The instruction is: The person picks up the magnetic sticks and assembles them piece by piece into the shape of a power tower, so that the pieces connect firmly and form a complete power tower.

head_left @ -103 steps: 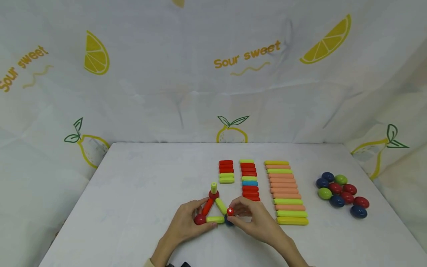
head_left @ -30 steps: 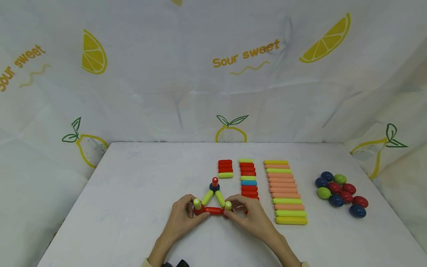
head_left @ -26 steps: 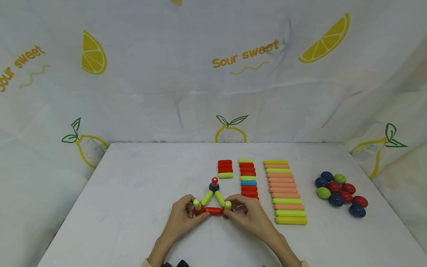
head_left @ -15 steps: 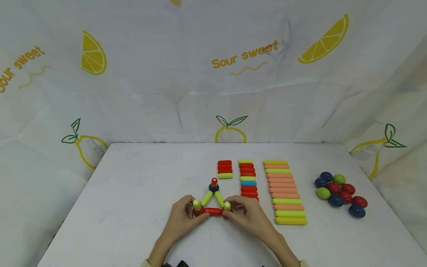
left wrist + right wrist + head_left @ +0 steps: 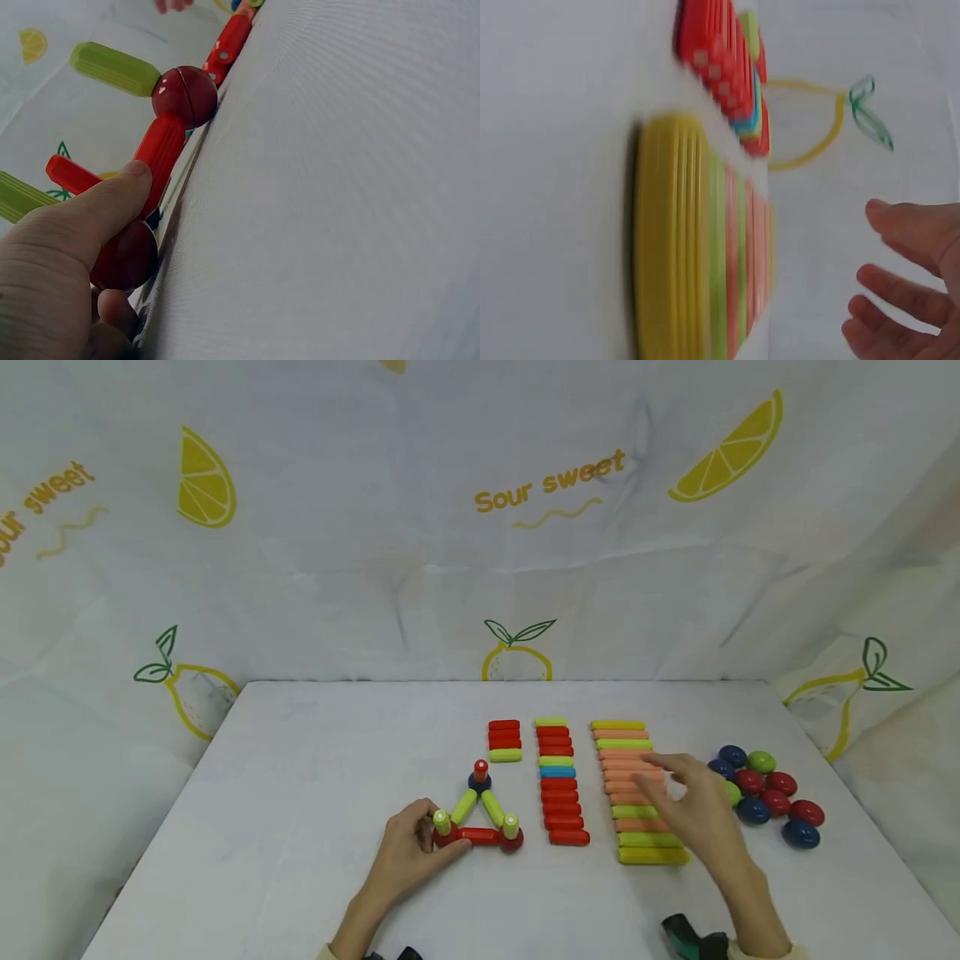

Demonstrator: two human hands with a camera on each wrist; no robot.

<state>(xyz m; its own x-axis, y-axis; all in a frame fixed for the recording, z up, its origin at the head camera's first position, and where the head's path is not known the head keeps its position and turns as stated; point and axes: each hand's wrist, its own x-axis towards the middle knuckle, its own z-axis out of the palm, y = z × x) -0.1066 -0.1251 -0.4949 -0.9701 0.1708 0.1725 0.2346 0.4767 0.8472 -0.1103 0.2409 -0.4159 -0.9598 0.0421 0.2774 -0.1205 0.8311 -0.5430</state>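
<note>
A triangle of magnetic building sticks and balls stands on the table, a red stick (image 5: 480, 836) along its near side and two lime sticks (image 5: 465, 807) meeting at a dark blue ball (image 5: 480, 783). Upright sticks rise from all three corners: lime on both red balls, red on the blue one. My left hand (image 5: 407, 847) grips the left corner, thumb pressed on the red stick (image 5: 160, 161), fingers around the red ball (image 5: 129, 256). Away to the right, my right hand (image 5: 699, 806) hangs over the long sticks (image 5: 628, 776), holding nothing, thumb and fingers apart.
Right of the triangle lies a column of short red, lime and blue sticks (image 5: 559, 797). A smaller stack of red and lime sticks (image 5: 505, 735) is behind. Loose blue, red and green balls (image 5: 776, 802) cluster at the far right, partly behind the right hand.
Since 3.4 s ago the triangle has been turned, and a lime stick from the small stack now stands on its corner. Within the last half second my right hand released the right corner and moved right.
</note>
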